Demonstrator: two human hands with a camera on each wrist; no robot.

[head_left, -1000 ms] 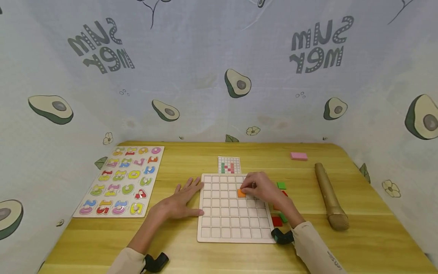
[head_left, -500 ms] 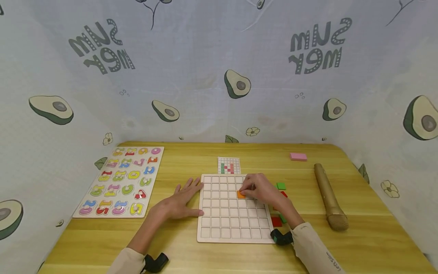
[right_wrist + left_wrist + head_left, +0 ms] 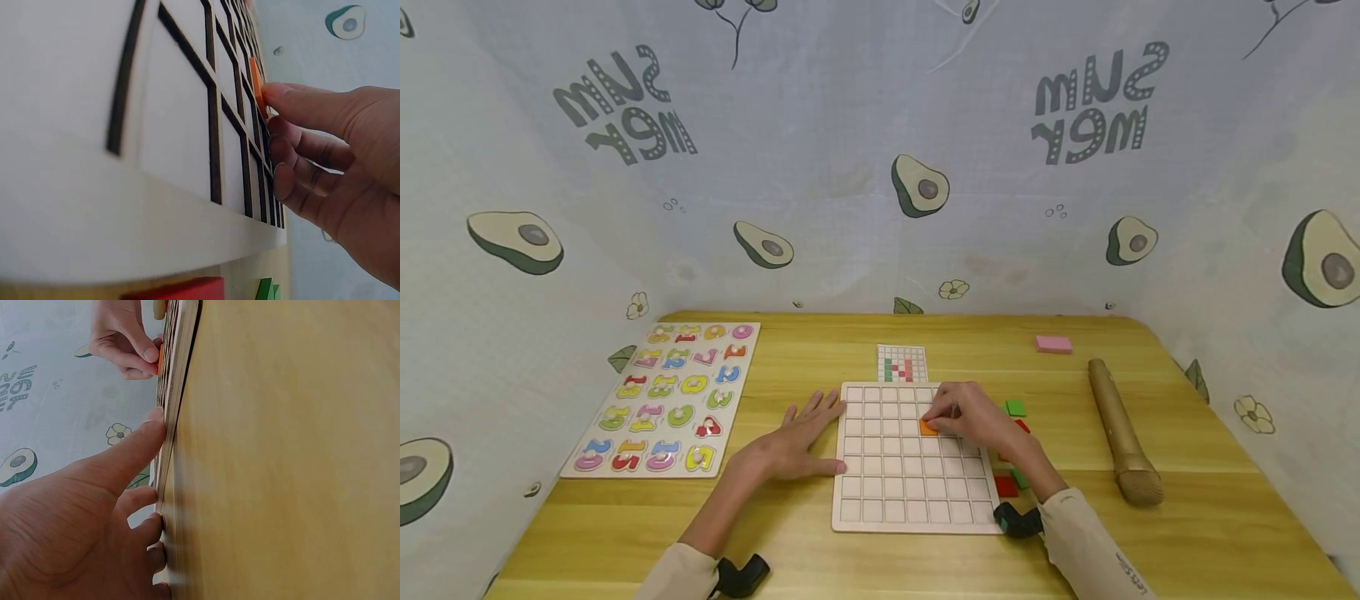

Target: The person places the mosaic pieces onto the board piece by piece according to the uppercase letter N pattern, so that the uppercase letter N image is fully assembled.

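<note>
A square wooden grid board (image 3: 895, 508) with pale recessed cells lies in front of me. Its left edge is touched by my left hand (image 3: 786, 446), which rests spread with thumb and fingers extended; in the left wrist view the thumb (image 3: 134, 450) lies against the board's side. Over the upper right cells, my right hand (image 3: 973, 417) pinches an orange square tile (image 3: 928, 427) between thumb and fingers. Up close in the right wrist view, the orange tile (image 3: 256, 84) stands slightly above the cell dividers, with the other fingers curled near the grid.
A pattern card (image 3: 902, 353) sits behind the board. Red tiles (image 3: 1006, 487) and green tiles (image 3: 1016, 407) lie to its right, partly under the right forearm. Farther right are a brown microphone-shaped object (image 3: 1123, 437) and a pink block (image 3: 1054, 344). A number puzzle board (image 3: 700, 429) lies left.
The orange tile and the right hand have shifted only very slightly over the same cells. The left hand has stayed at the board's edge.
</note>
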